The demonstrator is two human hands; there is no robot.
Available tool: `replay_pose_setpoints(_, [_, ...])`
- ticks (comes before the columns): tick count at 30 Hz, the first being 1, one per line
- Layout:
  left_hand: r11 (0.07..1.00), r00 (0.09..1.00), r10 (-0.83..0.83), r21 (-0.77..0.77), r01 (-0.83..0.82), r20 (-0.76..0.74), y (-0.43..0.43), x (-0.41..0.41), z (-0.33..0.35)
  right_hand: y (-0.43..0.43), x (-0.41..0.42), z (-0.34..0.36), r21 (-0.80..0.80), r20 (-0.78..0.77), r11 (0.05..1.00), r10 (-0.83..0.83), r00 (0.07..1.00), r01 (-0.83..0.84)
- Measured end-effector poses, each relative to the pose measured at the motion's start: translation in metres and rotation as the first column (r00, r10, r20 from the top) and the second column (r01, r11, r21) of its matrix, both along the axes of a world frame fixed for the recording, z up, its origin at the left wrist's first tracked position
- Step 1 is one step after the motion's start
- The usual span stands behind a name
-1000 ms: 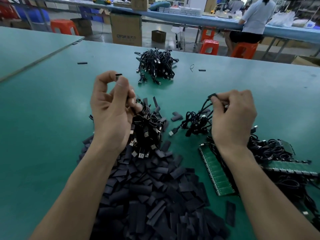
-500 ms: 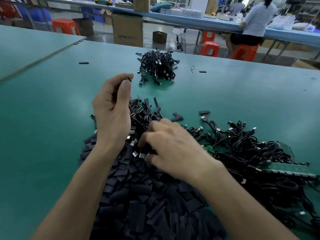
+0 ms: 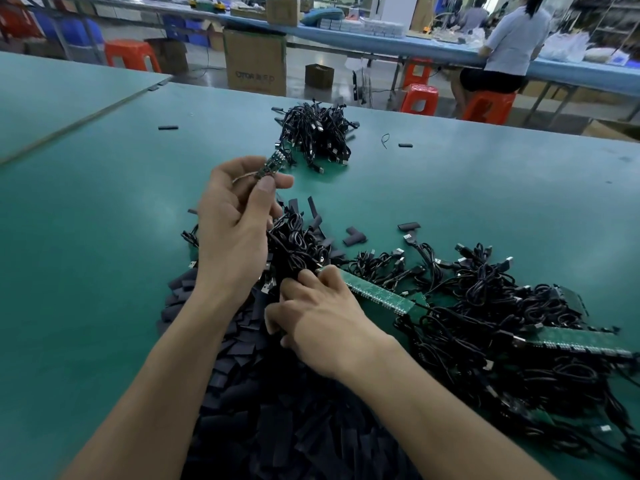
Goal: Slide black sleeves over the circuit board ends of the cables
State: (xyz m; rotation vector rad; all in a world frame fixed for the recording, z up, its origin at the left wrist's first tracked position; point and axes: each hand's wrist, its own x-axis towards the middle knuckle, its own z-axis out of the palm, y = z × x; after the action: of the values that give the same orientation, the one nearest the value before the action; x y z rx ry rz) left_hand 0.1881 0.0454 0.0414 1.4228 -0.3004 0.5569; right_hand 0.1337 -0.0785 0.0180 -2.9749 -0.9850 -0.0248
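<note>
My left hand (image 3: 235, 230) is raised above the green table (image 3: 104, 254) and pinches the small circuit board end (image 3: 273, 166) of a black cable between thumb and fingers; a bundle of cables (image 3: 294, 247) hangs below it. A big heap of flat black sleeves (image 3: 277, 410) lies under both forearms. My right hand (image 3: 318, 320) is down on the top of that heap with its fingers curled into the sleeves; what they hold is hidden. A tangle of cables (image 3: 502, 323) with green board strips (image 3: 377, 291) lies to the right.
A second pile of black cables (image 3: 318, 136) lies farther back at the middle. Single loose sleeves (image 3: 168, 127) dot the table. Beyond the table's far edge stand cardboard boxes (image 3: 256, 60), orange stools (image 3: 419, 97) and a seated person (image 3: 509, 46).
My right hand let go of a cable bundle at the right and came down onto the sleeve heap. My left hand shifted its pinch, so the circuit board end now sticks out.
</note>
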Motion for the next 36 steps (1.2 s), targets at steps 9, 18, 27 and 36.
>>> replay_pose_setpoints(9, [0.994, 0.998, -0.031, 0.099, 0.036, -0.049, -0.001, -0.002, -0.003, -0.027, 0.003, 0.038, 0.608, -0.263, 0.768, -0.044, 0.964, 0.201])
replay_pose_setpoints(18, [0.936, 0.977, -0.084, 0.322, 0.144, -0.194, -0.010, -0.011, -0.005, -0.071, 0.014, 0.040, 0.911, -0.254, 0.258, -0.264, 0.930, 0.322])
replay_pose_setpoints(27, [0.925, 0.974, -0.069, 0.351, 0.143, -0.216, -0.015, -0.014, -0.002, -0.077, 0.017, 0.030, 0.933, -0.249, 0.191, -0.268, 0.930, 0.305])
replay_pose_setpoints(36, [0.922, 0.966, -0.091, 0.346, 0.173, -0.241, -0.015, -0.015, -0.003, -0.079, 0.016, 0.028, 0.936, -0.187, 0.233, -0.308, 0.933, 0.264])
